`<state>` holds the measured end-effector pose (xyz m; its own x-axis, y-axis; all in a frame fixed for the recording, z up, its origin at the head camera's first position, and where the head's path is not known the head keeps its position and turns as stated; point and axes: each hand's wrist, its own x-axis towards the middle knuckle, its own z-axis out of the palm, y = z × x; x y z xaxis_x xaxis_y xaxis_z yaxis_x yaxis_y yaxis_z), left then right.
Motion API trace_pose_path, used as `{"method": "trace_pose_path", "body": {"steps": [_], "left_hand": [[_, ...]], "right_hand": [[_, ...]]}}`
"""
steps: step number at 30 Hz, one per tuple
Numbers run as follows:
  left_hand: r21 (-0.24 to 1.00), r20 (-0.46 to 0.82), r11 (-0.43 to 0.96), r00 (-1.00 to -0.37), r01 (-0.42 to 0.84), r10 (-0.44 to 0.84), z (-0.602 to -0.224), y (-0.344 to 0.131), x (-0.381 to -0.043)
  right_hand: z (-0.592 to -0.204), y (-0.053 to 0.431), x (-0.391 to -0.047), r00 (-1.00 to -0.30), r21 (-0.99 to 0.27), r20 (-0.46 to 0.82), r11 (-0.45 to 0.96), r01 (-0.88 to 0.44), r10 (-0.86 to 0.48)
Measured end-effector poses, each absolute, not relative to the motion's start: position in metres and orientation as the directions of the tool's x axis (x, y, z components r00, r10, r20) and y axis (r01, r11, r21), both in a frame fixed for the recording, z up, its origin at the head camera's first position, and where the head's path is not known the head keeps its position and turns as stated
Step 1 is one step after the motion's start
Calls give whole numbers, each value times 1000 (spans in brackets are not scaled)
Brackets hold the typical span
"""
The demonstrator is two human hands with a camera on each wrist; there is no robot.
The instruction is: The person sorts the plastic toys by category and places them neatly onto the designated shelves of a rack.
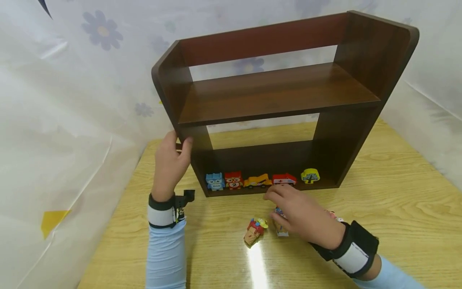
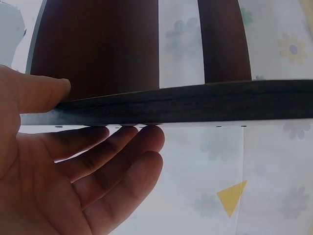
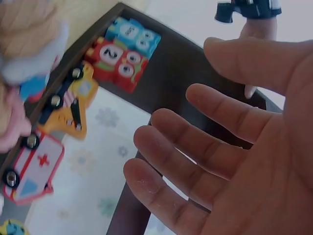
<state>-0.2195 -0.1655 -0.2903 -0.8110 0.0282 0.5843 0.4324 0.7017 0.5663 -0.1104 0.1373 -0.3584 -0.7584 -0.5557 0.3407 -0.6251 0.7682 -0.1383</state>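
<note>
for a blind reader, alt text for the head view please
A person's left hand holds the side of a dark shelf unit; the right hand is over loose toys on a table. Five toys sit on the bottom shelf.

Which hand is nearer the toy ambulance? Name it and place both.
Right. The right hand is just in front of the toy ambulance, above the table; the left hand is farther off, holding the left side of the shelf.

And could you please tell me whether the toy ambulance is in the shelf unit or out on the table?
In: the toy ambulance sits in the bottom compartment of the shelf unit, beside the yellow vehicle.
</note>
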Motion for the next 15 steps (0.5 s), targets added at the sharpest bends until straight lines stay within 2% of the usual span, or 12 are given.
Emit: {"method": "trace_pose_path", "body": {"steps": [7, 15], "left_hand": [[567, 578, 707, -816, 423, 24, -291, -167, -219], [573, 572, 702, -820, 423, 27, -290, -166, -219]], "right_hand": [[-369, 116, -106, -730, -108, 316, 742, -662, -605], [-383, 99, -103, -766, -74, 254, 778, -624, -591]]}}
